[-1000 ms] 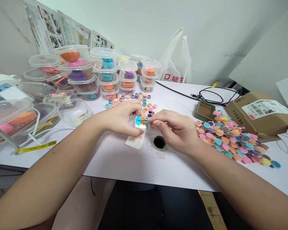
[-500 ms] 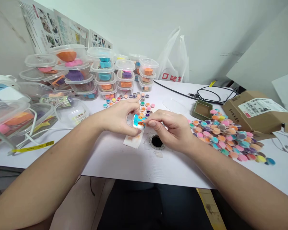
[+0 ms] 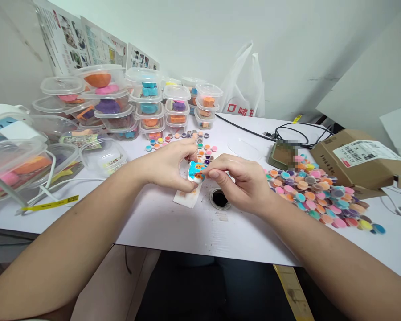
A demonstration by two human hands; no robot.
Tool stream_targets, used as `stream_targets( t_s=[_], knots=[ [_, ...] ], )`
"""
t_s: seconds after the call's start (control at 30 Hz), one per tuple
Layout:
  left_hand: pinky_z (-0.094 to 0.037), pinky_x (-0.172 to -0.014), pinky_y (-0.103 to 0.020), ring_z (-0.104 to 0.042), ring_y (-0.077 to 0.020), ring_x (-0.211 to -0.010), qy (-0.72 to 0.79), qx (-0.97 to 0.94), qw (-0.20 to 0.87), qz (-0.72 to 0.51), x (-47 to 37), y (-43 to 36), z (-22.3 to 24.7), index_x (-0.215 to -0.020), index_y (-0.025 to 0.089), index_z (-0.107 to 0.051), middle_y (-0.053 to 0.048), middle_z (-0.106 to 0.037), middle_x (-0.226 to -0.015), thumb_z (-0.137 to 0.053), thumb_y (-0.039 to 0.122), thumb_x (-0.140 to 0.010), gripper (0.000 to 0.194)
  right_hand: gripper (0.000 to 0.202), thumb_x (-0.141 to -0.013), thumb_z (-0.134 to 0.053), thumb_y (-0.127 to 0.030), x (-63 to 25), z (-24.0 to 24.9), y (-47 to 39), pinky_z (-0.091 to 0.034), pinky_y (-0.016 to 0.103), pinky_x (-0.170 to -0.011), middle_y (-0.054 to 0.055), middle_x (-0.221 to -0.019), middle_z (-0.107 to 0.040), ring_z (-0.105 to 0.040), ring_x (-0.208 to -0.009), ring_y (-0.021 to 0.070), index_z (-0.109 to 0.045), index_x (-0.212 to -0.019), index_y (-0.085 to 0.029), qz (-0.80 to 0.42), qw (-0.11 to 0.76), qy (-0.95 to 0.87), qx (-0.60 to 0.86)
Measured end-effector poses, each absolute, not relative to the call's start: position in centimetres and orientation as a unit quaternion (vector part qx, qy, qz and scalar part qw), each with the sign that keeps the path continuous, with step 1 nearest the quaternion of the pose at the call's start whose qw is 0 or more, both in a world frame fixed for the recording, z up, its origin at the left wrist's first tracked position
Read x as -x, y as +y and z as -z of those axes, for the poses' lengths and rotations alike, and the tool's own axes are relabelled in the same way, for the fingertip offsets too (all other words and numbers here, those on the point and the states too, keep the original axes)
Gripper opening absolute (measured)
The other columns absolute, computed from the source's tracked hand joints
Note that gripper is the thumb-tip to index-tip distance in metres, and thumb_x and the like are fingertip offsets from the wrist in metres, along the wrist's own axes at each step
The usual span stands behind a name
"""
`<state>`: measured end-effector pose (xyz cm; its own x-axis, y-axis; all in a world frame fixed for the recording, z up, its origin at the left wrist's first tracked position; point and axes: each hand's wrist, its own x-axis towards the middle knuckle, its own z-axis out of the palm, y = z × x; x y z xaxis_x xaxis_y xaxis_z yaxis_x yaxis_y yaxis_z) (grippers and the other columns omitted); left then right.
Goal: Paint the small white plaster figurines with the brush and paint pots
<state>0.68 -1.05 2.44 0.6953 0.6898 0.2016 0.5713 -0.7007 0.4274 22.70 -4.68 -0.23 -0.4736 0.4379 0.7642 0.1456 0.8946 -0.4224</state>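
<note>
A small painted piece, blue with orange figures and a white edge, is between the thumb and fingers of my left hand. My right hand is closed in a pinch at the piece's right edge. Whatever its fingertips hold is too small to make out. Below the piece lies a white tissue with orange smears. A round black-centred hole or dish is just under my right hand. Small paint pots in several colours stand behind both hands.
Stacked clear tubs with coloured shapes line the back left. A large heap of paint pots spreads at the right, beside a green tray and a cardboard box. A white plastic bag and black cable are behind.
The painted piece is tilted a little differently, so more of its painted face shows. Both hands keep the same grip, and the whole view has shifted slightly.
</note>
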Motion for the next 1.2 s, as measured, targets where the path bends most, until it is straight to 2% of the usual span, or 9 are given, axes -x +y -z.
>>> stream_targets(
  t_s=[0.33, 0.8, 1.2],
  knots=[
    [-0.032, -0.067, -0.032, -0.042, -0.0189, -0.079, 0.346, -0.910, 0.162, -0.164, -0.77, -1.09, -2.39, -0.079, 0.023, -0.046, 0.001, -0.046, -0.082, -0.073, 0.030, -0.058, 0.035, 0.014, -0.101, -0.057, -0.017, -22.60, 0.13, -4.65, -0.057, 0.029, -0.072, 0.003, -0.084, -0.075, -0.068, -0.076, 0.0134, -0.069, -0.096, -0.020, -0.142, 0.470, -0.853, 0.177],
    [-0.033, -0.064, -0.032, -0.042, -0.0189, -0.078, 0.347, -0.910, 0.161, -0.159, -0.89, -1.02, -2.35, -0.076, 0.024, -0.043, 0.002, -0.045, -0.080, -0.074, 0.035, -0.057, 0.039, 0.012, -0.101, -0.057, -0.016, -22.16, -0.27, -4.98, -0.055, 0.029, -0.071, 0.004, -0.080, -0.071, -0.064, -0.074, 0.0150, -0.067, -0.096, -0.020, -0.045, 0.443, -0.880, 0.166],
    [-0.033, -0.064, -0.031, -0.042, -0.0184, -0.078, 0.354, -0.907, 0.173, -0.152, -0.84, -1.11, -2.44, -0.076, 0.024, -0.041, 0.001, -0.045, -0.082, -0.074, 0.034, -0.055, 0.040, 0.012, -0.100, -0.057, -0.014, -22.10, -0.34, -5.00, -0.053, 0.028, -0.070, 0.004, -0.077, -0.069, -0.063, -0.073, 0.0144, -0.066, -0.094, -0.018, -0.061, 0.433, -0.884, 0.167]
  ],
)
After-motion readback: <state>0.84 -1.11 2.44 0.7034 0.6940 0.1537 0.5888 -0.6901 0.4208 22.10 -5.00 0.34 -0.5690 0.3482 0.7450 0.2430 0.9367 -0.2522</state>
